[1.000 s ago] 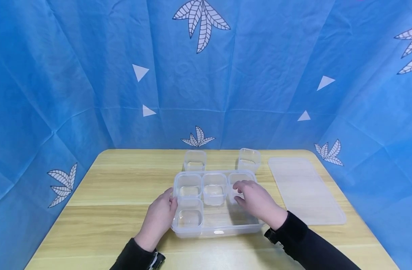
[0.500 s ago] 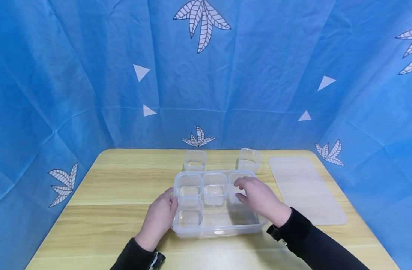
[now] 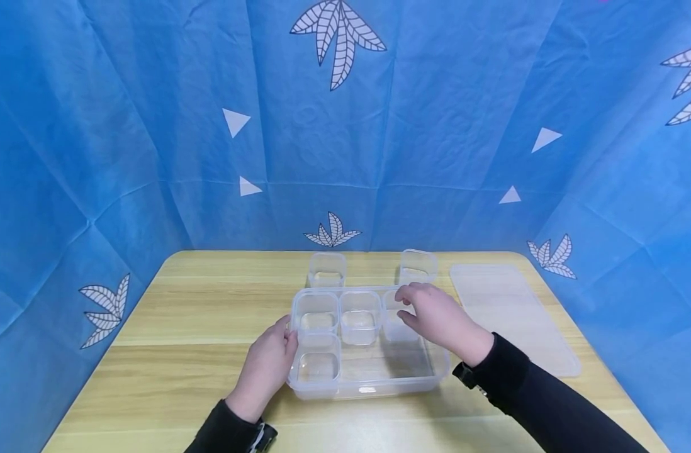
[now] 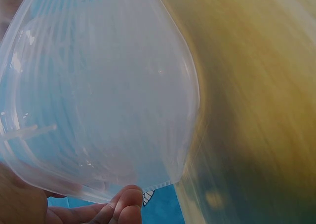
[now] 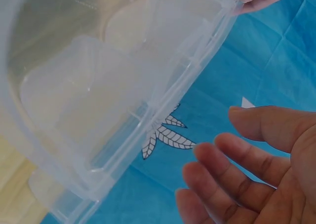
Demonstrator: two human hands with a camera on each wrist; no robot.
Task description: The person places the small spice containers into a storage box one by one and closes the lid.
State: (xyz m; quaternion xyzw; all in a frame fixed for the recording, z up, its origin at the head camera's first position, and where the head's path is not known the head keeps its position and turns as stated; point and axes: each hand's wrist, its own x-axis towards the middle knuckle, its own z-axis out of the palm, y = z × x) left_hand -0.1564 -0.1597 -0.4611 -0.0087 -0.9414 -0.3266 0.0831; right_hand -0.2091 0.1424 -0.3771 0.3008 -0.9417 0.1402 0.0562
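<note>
A clear plastic storage box (image 3: 387, 385) sits in the middle of the table. Inside it stand several small clear cups: one at back left (image 3: 317, 311), one at back middle (image 3: 359, 311), one at back right (image 3: 399, 330) and one at front left (image 3: 317, 362). My left hand (image 3: 266, 365) holds the box by its left side, thumb at the rim and fingers outside the wall (image 4: 123, 105). My right hand (image 3: 442, 321) hovers over the box's back right corner, partly hiding the cup there. In the right wrist view its loosely bent fingers (image 5: 212, 160) hold nothing.
Two more clear cups stand behind the box, one at left (image 3: 327, 267) and one at right (image 3: 418, 267). A flat translucent lid (image 3: 521, 321) lies at the right of the wooden table (image 3: 209, 314). Blue cloth (image 3: 453, 126) hangs around the table's back and sides.
My right hand has lifted slightly and moved to the right, away from the back right cup, which stays in the box. My left hand has kept its place.
</note>
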